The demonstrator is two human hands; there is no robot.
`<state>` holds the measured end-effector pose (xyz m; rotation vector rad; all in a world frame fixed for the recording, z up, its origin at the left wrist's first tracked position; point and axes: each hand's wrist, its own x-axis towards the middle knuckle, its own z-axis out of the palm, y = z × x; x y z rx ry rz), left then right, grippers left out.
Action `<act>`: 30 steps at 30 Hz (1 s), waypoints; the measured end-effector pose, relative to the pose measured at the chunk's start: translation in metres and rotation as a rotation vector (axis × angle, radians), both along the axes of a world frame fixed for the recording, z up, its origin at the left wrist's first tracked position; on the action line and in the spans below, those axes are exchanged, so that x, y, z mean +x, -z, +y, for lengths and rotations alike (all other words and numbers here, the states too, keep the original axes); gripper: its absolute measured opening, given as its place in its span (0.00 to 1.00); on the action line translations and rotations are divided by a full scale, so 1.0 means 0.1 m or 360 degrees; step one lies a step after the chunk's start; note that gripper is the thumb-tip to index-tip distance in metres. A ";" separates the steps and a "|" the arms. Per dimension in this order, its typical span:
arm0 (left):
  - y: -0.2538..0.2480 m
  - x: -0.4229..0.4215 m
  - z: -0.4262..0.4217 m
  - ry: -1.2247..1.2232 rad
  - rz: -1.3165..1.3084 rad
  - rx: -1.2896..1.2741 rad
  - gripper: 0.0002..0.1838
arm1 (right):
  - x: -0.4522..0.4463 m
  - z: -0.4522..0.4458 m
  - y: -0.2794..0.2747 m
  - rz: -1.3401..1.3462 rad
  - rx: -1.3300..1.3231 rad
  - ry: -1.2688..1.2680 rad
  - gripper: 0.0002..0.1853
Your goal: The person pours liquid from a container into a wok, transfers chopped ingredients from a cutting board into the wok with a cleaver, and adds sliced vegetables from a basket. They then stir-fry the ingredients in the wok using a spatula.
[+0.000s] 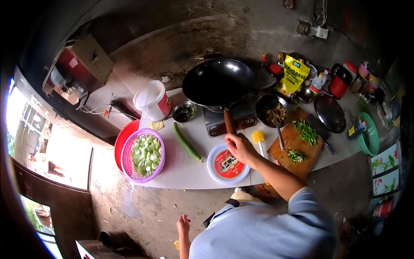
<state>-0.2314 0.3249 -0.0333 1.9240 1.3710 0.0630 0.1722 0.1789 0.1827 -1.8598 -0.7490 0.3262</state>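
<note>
My right hand [242, 149] is wrapped round the wooden handle [230, 121] of a large black wok [220, 80]. The wok sits tilted over a stove [224, 125], with no food visible in it. Below that hand is a round tub with a red label [227, 166]. My left hand [183, 222] hangs low beside my body, away from the table, with its fingers loosely bent and nothing visible in them. A green cucumber [186, 142] lies left of the tub. Further left, a purple basket [160, 167] contains cut pale-green vegetable pieces [145, 154].
A cutting board [307, 165] bears chopped greens [307, 131] and a cleaver [318, 129]. Beside it is a metal bowl with a spoon [261, 103]. A white bucket [146, 101], small bowl [184, 112], yellow packet [294, 75], red kettle [340, 82] and green basin [371, 138] stand around.
</note>
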 end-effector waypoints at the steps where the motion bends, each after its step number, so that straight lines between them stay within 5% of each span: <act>1: 0.01 0.10 0.09 0.0009 0.0004 -0.0005 0.21 | 0.05 0.00 0.12 0.0025 -0.0027 -0.0025 0.03; 4: -0.06 0.41 0.28 0.0030 0.0005 0.0000 0.21 | 0.00 -0.03 0.24 -0.0317 -0.0044 0.0073 0.05; 20: -0.30 1.88 1.12 0.1074 -0.0141 -0.0067 0.20 | -0.01 0.13 0.43 -0.0130 -0.0075 0.0180 0.05; 22: -0.43 1.92 1.22 0.1154 -0.0150 -0.0103 0.20 | -0.01 0.08 0.27 -0.0272 -0.0136 0.0078 0.09; 23: -0.49 1.93 1.27 0.1189 -0.0159 -0.0139 0.20 | -0.03 0.05 0.11 0.0068 -0.0222 -0.0057 0.19; 26: -0.49 1.92 1.40 0.1236 -0.0238 -0.0200 0.19 | 0.11 -0.10 0.22 0.0523 0.0542 0.0338 0.31; 28: -0.51 1.89 1.42 0.1243 -0.0278 -0.0204 0.18 | 0.43 -0.37 0.54 0.0150 0.0186 0.0840 0.30; 30: -0.45 1.89 1.48 0.1222 -0.0346 -0.0226 0.18 | 0.80 -0.86 1.08 -0.0611 -0.0830 0.1357 0.29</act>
